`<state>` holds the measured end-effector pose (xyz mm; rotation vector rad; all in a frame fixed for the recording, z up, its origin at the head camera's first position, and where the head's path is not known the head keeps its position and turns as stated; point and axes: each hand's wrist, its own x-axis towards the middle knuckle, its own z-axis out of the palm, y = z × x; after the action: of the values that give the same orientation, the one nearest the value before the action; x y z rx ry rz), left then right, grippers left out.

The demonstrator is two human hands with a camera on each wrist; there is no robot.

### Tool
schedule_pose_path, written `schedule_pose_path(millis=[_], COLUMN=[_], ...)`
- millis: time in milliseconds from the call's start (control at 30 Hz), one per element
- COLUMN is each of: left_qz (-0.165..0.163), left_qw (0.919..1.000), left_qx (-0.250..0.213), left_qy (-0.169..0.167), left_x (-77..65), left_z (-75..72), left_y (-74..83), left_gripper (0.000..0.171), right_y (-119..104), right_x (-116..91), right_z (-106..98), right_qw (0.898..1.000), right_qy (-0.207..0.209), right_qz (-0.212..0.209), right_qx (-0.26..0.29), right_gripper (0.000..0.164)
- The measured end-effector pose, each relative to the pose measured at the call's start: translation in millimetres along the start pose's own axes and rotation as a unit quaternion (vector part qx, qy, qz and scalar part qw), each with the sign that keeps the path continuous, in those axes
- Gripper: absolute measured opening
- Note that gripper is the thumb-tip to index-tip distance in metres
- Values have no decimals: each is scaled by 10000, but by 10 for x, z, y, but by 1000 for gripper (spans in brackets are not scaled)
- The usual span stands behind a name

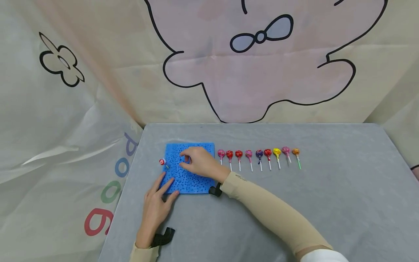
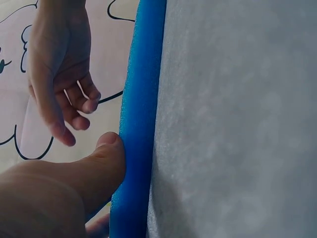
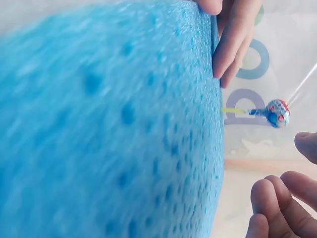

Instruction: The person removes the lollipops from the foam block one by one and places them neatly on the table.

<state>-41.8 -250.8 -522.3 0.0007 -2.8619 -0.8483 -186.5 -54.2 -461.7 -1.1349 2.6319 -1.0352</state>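
Note:
A blue sponge-like foam block [image 1: 196, 185] with a pitted top lies on the left of the table. One lollipop [image 1: 162, 162] stands by its stick in the block near the left edge; the right wrist view shows its wrapped head [image 3: 278, 113] raised on a yellow stick. My left hand [image 1: 156, 209] rests at the block's lower left corner, fingers spread, with the thumb [image 2: 109, 153] touching the front side. Over the middle of the block, my right hand [image 1: 204, 164] hovers with loosely bent fingers [image 3: 282, 198], thumb and index apart, holding nothing.
A row of several wrapped lollipops [image 1: 259, 153] lies to the right of the block, sticks toward me. Grey cloth covers the table [image 1: 294, 203]. Printed fabric [image 1: 131, 94] hangs behind and at the left side.

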Motion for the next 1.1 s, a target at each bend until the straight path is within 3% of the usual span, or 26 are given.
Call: schedule_pose_path(millis=[467,767,1100], left_qz=[26,-21,40], left_qw=[10000,9999,10000], left_qx=[-27,-19,-50], left_qy=[-41,-100,-37], left_x=[-4,6,1], left_z=[-3,-8,-5], left_y=[-15,-11,-24], left_gripper=[54,54,53], right_y=[-147,-207,-243], right_x=[272,337,387], right_z=[252,331,390], right_qw=[9999,9995,9989], right_qy=[-67,-78,8], right_qz=[-134,-272,-387], right_qx=[68,166,253], right_gripper=[42,43,33])
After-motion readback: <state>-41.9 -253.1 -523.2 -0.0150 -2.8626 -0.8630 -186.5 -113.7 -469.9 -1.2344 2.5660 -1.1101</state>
